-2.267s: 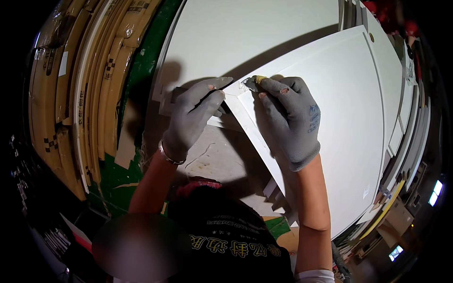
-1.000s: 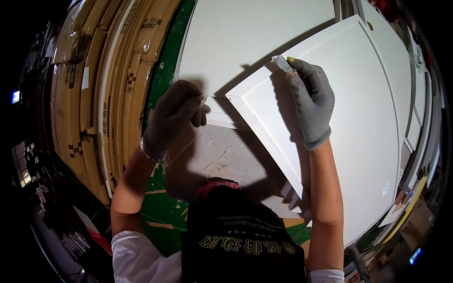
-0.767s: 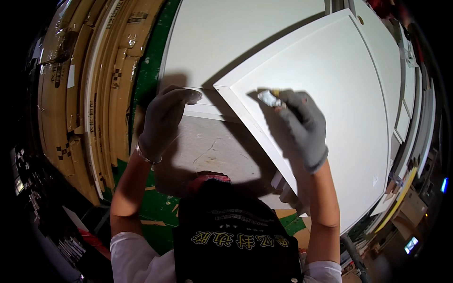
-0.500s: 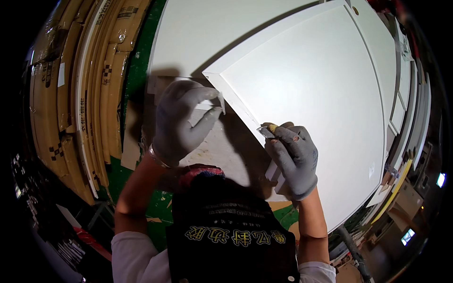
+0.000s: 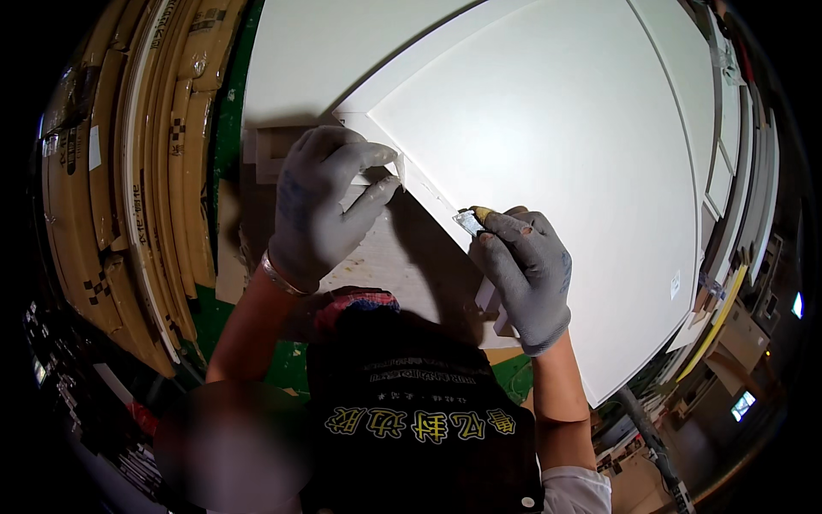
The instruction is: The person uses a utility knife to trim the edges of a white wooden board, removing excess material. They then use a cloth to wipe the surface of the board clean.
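A white panel (image 5: 556, 154) with a raised border lies in front of me, its near-left edge running between my hands. My left hand (image 5: 330, 193), in a grey glove, pinches a thin white strip (image 5: 400, 168) between thumb and finger right beside that edge. Farther along the same edge, my right hand (image 5: 524, 270), also gloved in grey, grips a small flat metal blade (image 5: 468, 223) with a yellowish part by the fingertips. The blade meets the panel's border. The gloved fingers hide most of the tool, so its full shape cannot be made out.
Brown cardboard-wrapped boards (image 5: 163, 171) stand in a row at the left. Another white board (image 5: 342, 43) lies beyond the panel. Below my hands is a pale, stained surface (image 5: 368, 257). White boards (image 5: 736, 163) and a yellow strip (image 5: 712, 321) line the right side.
The view has shifted, so the panel and boards sit farther left. My right hand's blade has turned to show more of its flat face. My left hand still pinches the strip.
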A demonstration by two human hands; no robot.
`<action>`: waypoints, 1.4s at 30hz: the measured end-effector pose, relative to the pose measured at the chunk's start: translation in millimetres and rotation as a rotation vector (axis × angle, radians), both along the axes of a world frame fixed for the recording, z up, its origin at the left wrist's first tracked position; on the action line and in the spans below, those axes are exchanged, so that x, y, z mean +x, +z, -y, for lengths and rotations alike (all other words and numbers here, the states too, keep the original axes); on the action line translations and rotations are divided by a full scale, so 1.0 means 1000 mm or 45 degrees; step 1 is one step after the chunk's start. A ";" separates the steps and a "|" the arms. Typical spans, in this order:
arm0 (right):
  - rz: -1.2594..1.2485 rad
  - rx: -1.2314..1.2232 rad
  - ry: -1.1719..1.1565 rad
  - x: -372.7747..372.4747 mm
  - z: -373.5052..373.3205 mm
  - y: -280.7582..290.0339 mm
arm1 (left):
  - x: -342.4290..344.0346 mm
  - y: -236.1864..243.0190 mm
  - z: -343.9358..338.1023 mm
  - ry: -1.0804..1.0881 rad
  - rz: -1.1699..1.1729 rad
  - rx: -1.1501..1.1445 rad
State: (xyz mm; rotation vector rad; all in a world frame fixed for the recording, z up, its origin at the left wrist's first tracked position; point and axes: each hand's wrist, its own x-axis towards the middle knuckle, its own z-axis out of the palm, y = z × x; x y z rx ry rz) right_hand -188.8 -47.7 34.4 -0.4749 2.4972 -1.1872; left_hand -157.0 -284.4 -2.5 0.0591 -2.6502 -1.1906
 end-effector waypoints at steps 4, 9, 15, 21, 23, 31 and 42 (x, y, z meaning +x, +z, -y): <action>-0.056 -0.020 0.023 -0.002 0.003 -0.004 | -0.001 -0.003 0.000 -0.008 -0.022 0.030; 0.045 -0.070 -0.013 0.005 -0.005 -0.001 | -0.003 0.000 0.001 -0.051 -0.090 -0.008; -0.045 -0.002 0.010 -0.004 0.004 -0.004 | -0.005 0.001 0.001 -0.029 -0.018 0.050; 0.070 -0.033 -0.022 0.002 -0.003 -0.002 | -0.004 0.001 0.001 -0.030 -0.028 0.042; 0.099 -0.052 -0.054 0.004 -0.004 0.000 | -0.005 0.000 0.001 -0.038 -0.034 0.056; 0.031 -0.056 -0.014 -0.004 0.006 -0.002 | -0.004 -0.003 0.002 -0.044 -0.045 0.052; -0.038 -0.049 0.025 -0.002 -0.002 -0.005 | -0.006 0.000 0.003 -0.052 -0.033 0.079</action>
